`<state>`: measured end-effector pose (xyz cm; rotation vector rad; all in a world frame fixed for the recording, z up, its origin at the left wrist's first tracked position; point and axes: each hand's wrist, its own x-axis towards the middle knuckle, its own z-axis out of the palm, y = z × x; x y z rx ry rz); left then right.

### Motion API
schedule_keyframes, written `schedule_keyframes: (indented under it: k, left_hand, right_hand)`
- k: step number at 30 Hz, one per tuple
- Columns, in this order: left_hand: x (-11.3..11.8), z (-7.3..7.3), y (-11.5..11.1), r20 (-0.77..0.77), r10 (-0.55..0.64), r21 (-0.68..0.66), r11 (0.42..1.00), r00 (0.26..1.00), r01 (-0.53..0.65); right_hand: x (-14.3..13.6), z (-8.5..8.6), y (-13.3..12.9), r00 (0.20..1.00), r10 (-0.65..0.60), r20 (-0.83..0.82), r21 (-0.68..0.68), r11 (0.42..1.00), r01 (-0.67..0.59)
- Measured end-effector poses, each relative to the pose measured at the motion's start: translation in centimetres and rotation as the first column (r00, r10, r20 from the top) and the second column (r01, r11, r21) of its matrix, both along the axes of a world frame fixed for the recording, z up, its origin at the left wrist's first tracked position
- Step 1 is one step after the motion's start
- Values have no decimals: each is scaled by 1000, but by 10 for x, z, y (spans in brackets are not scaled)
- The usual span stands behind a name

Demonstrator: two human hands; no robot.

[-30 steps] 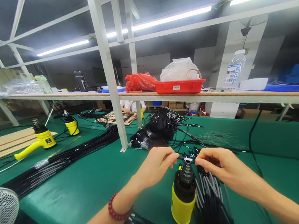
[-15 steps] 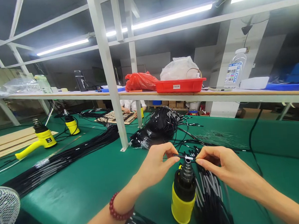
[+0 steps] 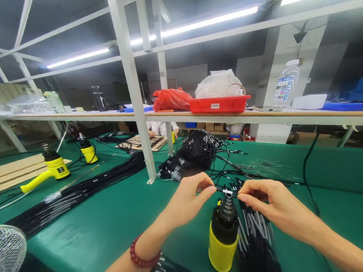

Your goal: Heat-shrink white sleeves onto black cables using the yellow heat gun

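A thin black cable with a white sleeve (image 3: 227,191) spans the gap between my two hands, just over the nozzle of an upright yellow and black heat gun (image 3: 222,239). My left hand (image 3: 192,198) pinches the cable's left part between thumb and fingertips. On the other side, my right hand (image 3: 268,196) pinches its right part. Grey and black cables (image 3: 256,229) lie in a bundle right of the heat gun, partly below my right hand. More cables with white marks (image 3: 170,270) show at the bottom edge.
Long black cables (image 3: 89,189) stretch across the green table (image 3: 95,238) at left, near two more yellow heat guns (image 3: 57,167) (image 3: 88,152). A cable heap (image 3: 194,151) lies beyond my hands. A white post (image 3: 133,90) supports the shelf (image 3: 174,115). A fan (image 3: 7,250) stands lower left; a person (image 3: 161,128) sits opposite.
My left hand has shifted very slightly left, its fingertips closer together. The view has moved slightly. Across the table, the person's hand has moved a little.
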<state>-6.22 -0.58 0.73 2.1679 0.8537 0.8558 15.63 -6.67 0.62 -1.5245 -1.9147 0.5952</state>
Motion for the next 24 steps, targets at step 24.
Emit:
schedule_keyframes:
  k: [24]
  left_hand:
    - [4,-7,1,-86,7,89,996,996,0]
  right_hand:
    - [6,1,-4,999,0,50,-7,1000,0]
